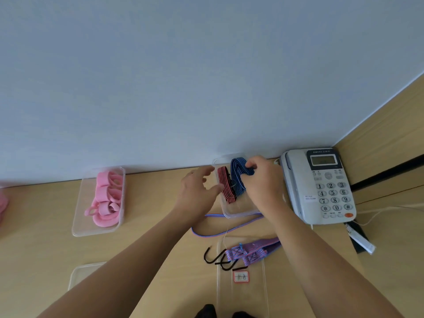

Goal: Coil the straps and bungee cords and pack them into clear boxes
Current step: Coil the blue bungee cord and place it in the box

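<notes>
Blue cord (237, 173) in clear box (238, 212) on wooden desk (146, 203); pale wall (206, 76) behind.

Woven cloth blue cord (238, 177), glossy clear plastic box (231, 214), matt wood-look table (149, 226).

Bright even light, faint shadows, slightly soft focus, wide-angle edge distortion.

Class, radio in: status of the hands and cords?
Right hand grips blue bungee coil in clear box. Left hand open beside red coil. Purple strap uncoiled.
</notes>
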The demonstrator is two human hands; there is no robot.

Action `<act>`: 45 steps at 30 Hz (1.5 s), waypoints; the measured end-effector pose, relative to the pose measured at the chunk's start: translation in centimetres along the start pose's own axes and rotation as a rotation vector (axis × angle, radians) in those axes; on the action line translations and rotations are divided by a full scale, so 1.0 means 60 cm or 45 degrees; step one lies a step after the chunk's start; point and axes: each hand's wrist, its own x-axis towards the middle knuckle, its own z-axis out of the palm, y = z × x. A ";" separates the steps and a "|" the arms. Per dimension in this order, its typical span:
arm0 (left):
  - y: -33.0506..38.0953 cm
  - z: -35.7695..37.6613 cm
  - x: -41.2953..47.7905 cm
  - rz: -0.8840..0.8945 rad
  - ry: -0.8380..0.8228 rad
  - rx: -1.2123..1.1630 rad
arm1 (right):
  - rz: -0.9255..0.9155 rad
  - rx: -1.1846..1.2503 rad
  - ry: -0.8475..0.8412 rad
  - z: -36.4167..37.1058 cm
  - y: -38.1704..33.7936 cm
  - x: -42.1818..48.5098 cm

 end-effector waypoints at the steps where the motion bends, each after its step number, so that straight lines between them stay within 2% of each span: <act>1: 0.012 -0.005 -0.001 0.038 0.008 -0.038 | 0.003 0.064 -0.008 -0.015 -0.001 -0.001; 7: 0.086 -0.025 0.007 0.266 -0.163 -0.225 | -0.049 0.285 0.029 -0.100 -0.019 -0.023; 12: 0.135 -0.043 0.007 0.323 -0.332 -0.433 | -0.080 0.417 0.097 -0.168 -0.043 -0.056; 17: 0.174 -0.068 -0.016 0.409 -0.412 -0.599 | -0.093 0.556 0.131 -0.235 -0.073 -0.094; 21: 0.196 -0.097 -0.050 0.400 -0.474 -0.850 | -0.094 0.737 0.132 -0.274 -0.099 -0.124; 27: 0.213 -0.117 -0.113 0.322 -0.437 -1.202 | -0.105 1.001 0.210 -0.284 -0.134 -0.166; 31: 0.208 -0.120 -0.156 0.250 -0.473 -1.435 | -0.118 1.051 0.302 -0.270 -0.156 -0.192; 37: 0.196 -0.122 -0.206 0.217 -0.553 -1.464 | -0.154 1.013 0.390 -0.239 -0.174 -0.227; 41: 0.190 -0.132 -0.223 0.213 -0.500 -1.461 | -0.225 0.945 0.364 -0.224 -0.183 -0.251; 45: 0.179 -0.141 -0.226 0.140 -0.439 -1.448 | -0.371 0.796 0.217 -0.221 -0.183 -0.265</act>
